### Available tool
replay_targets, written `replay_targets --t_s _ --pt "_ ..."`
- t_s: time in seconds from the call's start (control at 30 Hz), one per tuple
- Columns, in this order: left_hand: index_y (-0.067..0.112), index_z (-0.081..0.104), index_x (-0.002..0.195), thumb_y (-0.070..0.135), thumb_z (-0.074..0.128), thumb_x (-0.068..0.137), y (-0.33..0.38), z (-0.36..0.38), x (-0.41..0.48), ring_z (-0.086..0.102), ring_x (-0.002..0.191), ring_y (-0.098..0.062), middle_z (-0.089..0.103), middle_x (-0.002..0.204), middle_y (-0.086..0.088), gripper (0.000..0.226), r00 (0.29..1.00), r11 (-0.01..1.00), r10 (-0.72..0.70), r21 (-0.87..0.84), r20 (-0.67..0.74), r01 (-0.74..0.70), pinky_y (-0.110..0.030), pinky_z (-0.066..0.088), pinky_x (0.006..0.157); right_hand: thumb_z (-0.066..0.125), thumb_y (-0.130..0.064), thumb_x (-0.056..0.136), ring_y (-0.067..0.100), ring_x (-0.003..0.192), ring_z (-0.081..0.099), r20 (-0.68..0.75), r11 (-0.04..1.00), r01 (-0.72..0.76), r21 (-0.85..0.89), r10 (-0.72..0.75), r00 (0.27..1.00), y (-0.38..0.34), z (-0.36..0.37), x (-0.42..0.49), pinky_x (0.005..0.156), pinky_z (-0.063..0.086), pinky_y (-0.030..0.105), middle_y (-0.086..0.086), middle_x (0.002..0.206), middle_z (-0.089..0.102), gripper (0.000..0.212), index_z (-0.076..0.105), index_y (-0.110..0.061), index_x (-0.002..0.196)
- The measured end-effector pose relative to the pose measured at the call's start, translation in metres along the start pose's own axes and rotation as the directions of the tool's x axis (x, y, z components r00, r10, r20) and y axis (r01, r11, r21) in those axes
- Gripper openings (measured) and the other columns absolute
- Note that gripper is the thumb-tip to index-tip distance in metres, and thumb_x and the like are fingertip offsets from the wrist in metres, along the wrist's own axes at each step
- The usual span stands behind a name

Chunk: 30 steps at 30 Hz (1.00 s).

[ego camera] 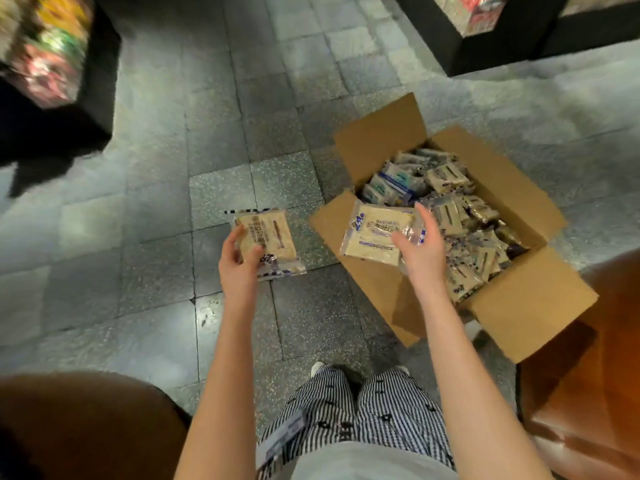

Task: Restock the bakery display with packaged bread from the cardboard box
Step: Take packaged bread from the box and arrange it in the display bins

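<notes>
The left hand grips 1 bread packet, thumb pressed on its face. The right hand holds another packet by its edge, fingers loosely spread. Just beyond and beneath that hand stands the open cardboard box, full of packets.

Open cardboard box, flaps out, packed with bread packets

Grey speckled floor tiles lie under the left hand. A black display stand of blurred colourful packets stands well beyond it, leftward; a second black stand sits well beyond the right hand.
</notes>
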<state>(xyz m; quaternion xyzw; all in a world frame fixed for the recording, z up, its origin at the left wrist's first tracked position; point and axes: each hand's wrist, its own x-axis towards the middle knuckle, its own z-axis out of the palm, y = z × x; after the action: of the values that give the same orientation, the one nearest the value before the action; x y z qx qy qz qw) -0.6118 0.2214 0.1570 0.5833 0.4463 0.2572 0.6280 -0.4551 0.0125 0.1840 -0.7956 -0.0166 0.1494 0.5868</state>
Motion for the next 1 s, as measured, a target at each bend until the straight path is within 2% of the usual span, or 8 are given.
replay_targets --t_s 0.1,0.2,0.37,0.57,0.7,0.8,0.9,1.0 --pt "0.019 0.054 0.135 0.002 0.060 0.092 0.012 -0.045 -0.012 0.068 0.094 -0.003 0.064 0.124 -0.001 0.047 0.994 0.999 0.032 -0.027 -0.103 -0.035 -0.023 0.058 0.081 0.065 -0.007 0.092 -0.005 0.125 0.030 0.145 0.994 0.104 -0.017 -0.101 0.984 -0.029 0.032 -0.012 0.103 0.025 0.015 -0.017 0.139 0.038 0.062 0.041 -0.024 0.146" --pt "0.019 0.054 0.136 0.003 0.060 0.094 0.009 -0.087 -0.034 0.068 0.101 -0.016 0.066 0.124 -0.005 0.046 0.976 0.995 0.029 -0.082 -0.217 -0.048 -0.028 0.058 0.085 0.067 -0.007 0.091 -0.004 0.127 0.031 0.294 0.981 0.192 -0.030 -0.175 0.940 -0.049 0.062 -0.026 0.091 0.024 0.002 -0.013 0.144 0.039 0.062 0.041 -0.023 0.146" --pt "0.022 0.053 0.136 0.003 0.060 0.094 0.003 -0.146 -0.089 0.067 0.101 -0.017 0.065 0.125 -0.007 0.046 0.910 0.991 0.022 -0.112 -0.415 -0.075 -0.023 0.056 0.085 0.066 -0.005 0.091 0.004 0.134 0.033 0.530 0.959 0.283 -0.002 -0.239 0.813 -0.061 0.103 -0.067 0.092 0.029 0.009 -0.002 0.153 0.038 0.060 0.044 -0.022 0.144" --pt "0.025 0.055 0.133 0.005 0.060 0.094 -0.008 -0.198 -0.197 0.065 0.105 -0.013 0.066 0.120 -0.001 0.044 0.728 0.990 0.012 -0.097 -0.685 -0.107 -0.021 0.055 0.081 0.068 -0.008 0.089 0.004 0.127 0.039 0.758 0.943 0.331 0.030 -0.237 0.608 -0.052 0.135 -0.137 0.099 0.035 0.022 -0.005 0.147 0.043 0.060 0.046 -0.023 0.143" --pt "0.027 0.056 0.134 0.009 0.058 0.096 -0.040 -0.209 -0.273 0.061 0.114 -0.020 0.060 0.130 -0.008 0.042 0.604 0.991 -0.079 -0.128 -0.793 -0.038 -0.036 0.052 0.096 0.070 -0.004 0.086 0.018 0.131 0.046 0.867 0.938 0.345 0.028 -0.194 0.459 -0.029 0.141 -0.191 0.109 0.040 0.035 0.004 0.149 0.045 0.061 0.049 -0.021 0.141" --pt "0.026 0.055 0.136 0.008 0.055 0.098 -0.058 -0.215 -0.331 0.062 0.098 -0.001 0.061 0.127 -0.003 0.042 0.500 0.982 -0.151 -0.186 -0.852 -0.020 -0.015 0.053 0.076 0.070 -0.005 0.086 0.022 0.126 0.053 0.931 0.937 0.350 0.013 -0.138 0.338 -0.014 0.146 -0.237 0.107 0.044 0.043 0.005 0.142 0.051 0.062 0.049 -0.025 0.141" --pt "0.022 0.052 0.140 0.005 0.053 0.099 -0.068 -0.226 -0.380 0.059 0.088 0.016 0.057 0.127 0.000 0.044 0.368 0.970 -0.202 -0.237 -0.908 -0.054 -0.007 0.048 0.067 0.069 -0.008 0.088 0.011 0.118 0.055 0.970 0.923 0.383 0.043 -0.131 0.205 -0.006 0.151 -0.286 0.097 0.047 0.027 -0.002 0.140 0.051 0.061 0.048 -0.028 0.142" --pt "0.026 0.053 0.139 0.007 0.054 0.099 -0.075 -0.239 -0.423 0.053 0.108 0.011 0.052 0.135 0.005 0.044 0.287 0.969 -0.204 -0.234 -0.936 -0.077 -0.013 0.046 0.086 0.065 -0.003 0.091 -0.021 0.088 0.051 0.990 0.919 0.390 0.065 -0.109 0.092 0.001 0.157 -0.333 0.067 0.040 -0.002 -0.009 0.128 0.047 0.058 0.048 -0.024 0.141"
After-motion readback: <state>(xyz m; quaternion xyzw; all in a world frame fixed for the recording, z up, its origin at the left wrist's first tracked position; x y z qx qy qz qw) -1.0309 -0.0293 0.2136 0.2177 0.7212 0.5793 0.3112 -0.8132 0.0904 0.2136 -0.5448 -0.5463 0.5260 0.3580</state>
